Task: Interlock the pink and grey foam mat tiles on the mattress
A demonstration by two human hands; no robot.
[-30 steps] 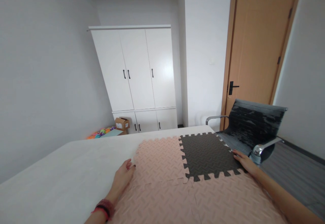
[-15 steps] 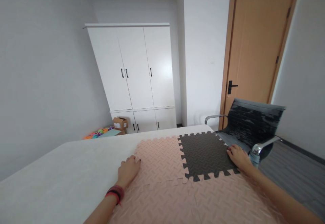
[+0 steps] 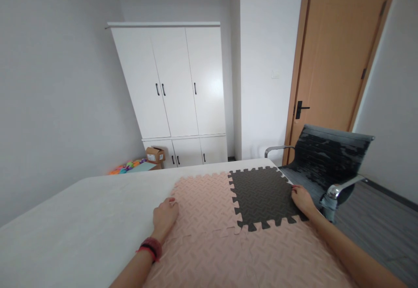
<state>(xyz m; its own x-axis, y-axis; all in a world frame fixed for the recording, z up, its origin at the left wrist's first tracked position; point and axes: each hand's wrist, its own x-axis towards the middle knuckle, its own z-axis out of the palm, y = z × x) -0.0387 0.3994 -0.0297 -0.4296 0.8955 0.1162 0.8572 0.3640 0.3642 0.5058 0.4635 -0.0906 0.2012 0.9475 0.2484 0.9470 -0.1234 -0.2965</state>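
Note:
Interlocking foam floor mat tiles lie flat, with a pink foam tile point(image 3: 205, 201) at the back left and a black foam tile point(image 3: 264, 196) joined to its right. More pink foam tiles point(image 3: 209, 262) lie nearer to me, linked along toothed seams. My left hand point(image 3: 166, 215), a dark red band and a red string on its wrist, is closed at the left edge of the back pink tile. On the right edge of the black tile, my right hand point(image 3: 303, 201) is closed with its fingers curled over the rim. The fingertips of both hands are partly hidden.
The mats rest on a white table point(image 3: 98, 218). A black chair point(image 3: 329, 157) with metal arms stands at the right, before a wooden door point(image 3: 339, 61). Behind are a white cabinet point(image 3: 176, 83), a cardboard box point(image 3: 155, 154) and colourful items point(image 3: 129, 166).
The fingers of both hands have curled in more at the tile edges. My view has shifted slightly; the tiles keep their layout.

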